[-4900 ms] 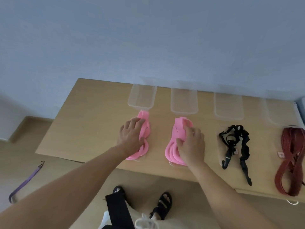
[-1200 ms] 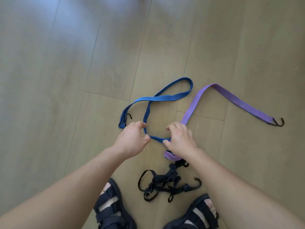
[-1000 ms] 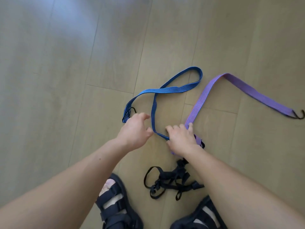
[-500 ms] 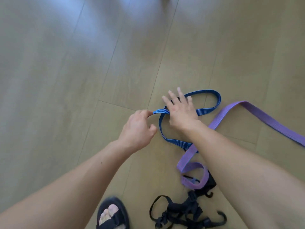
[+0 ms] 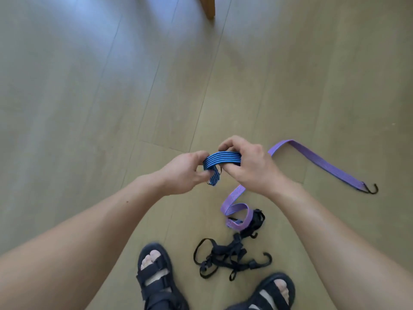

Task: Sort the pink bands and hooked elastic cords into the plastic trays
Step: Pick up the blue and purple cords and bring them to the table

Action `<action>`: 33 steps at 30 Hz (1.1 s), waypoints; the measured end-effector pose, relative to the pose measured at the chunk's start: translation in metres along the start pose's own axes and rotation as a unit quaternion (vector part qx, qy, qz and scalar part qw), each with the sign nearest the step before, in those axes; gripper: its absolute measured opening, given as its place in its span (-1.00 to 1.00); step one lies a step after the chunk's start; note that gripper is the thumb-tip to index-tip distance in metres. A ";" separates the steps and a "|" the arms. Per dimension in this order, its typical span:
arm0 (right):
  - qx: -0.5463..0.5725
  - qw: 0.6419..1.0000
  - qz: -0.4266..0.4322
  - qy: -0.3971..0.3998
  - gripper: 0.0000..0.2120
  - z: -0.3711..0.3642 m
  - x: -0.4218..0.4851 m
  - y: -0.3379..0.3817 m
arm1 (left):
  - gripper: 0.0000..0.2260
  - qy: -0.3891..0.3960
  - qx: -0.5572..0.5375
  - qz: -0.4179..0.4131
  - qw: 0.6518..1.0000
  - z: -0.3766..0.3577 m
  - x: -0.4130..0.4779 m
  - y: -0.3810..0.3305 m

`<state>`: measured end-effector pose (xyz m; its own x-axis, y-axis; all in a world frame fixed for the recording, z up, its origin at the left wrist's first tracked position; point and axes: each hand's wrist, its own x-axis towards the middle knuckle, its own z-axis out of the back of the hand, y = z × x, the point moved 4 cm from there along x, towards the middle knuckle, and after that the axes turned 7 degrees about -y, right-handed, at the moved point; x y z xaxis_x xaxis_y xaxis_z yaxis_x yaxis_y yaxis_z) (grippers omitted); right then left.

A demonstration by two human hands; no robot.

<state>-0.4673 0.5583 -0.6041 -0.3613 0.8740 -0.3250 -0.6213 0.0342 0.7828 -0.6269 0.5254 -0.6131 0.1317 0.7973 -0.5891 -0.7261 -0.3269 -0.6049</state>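
At frame centre the blue cord, lying stretched on the floor a moment ago, is now folded between pinching left hand and right hand (tray-ready, likely); purple cord awaits.

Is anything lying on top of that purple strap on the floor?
Nothing visible covers the purple cord; only its coiled near end touches the black cord bundle. The left hand and right hand both grip the blue cord.
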 end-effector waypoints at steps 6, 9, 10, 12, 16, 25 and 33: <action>-0.010 0.998 -0.058 -0.038 -0.94 0.080 -0.031 0.020 | -0.89 -0.080 -0.175 0.062 0.979 0.045 -0.041 -0.067; 0.108 0.983 -0.094 -0.119 -0.90 0.111 -0.051 0.041 | -0.90 -0.142 -0.342 0.084 0.925 0.067 -0.058 -0.099; 0.135 0.976 -0.102 -0.138 -0.90 0.114 -0.058 0.051 | -0.91 -0.160 -0.400 0.097 0.897 0.072 -0.064 -0.112; 0.184 0.968 -0.102 -0.135 -0.94 0.111 -0.072 0.072 | -0.90 -0.169 -0.518 0.115 0.831 0.076 -0.072 -0.140; 0.194 0.975 -0.080 -0.066 -0.58 0.087 -0.093 0.096 | -0.84 -0.118 -0.663 0.112 0.731 0.084 -0.076 -0.181; 0.329 0.927 -0.120 -0.136 -0.73 0.064 -0.096 0.066 | -0.87 -0.031 -0.753 0.171 0.634 0.058 -0.080 -0.178; 0.385 0.906 -0.145 -0.096 -0.72 0.039 -0.083 0.061 | -0.86 -0.076 -0.750 0.210 0.623 0.044 -0.066 -0.151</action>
<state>-0.4486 0.5069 -0.5091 -0.0867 0.8393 -0.5367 0.0254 0.5404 0.8410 -0.5562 0.5447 -0.4595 -0.0045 0.4836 -0.8753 0.7867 -0.5386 -0.3016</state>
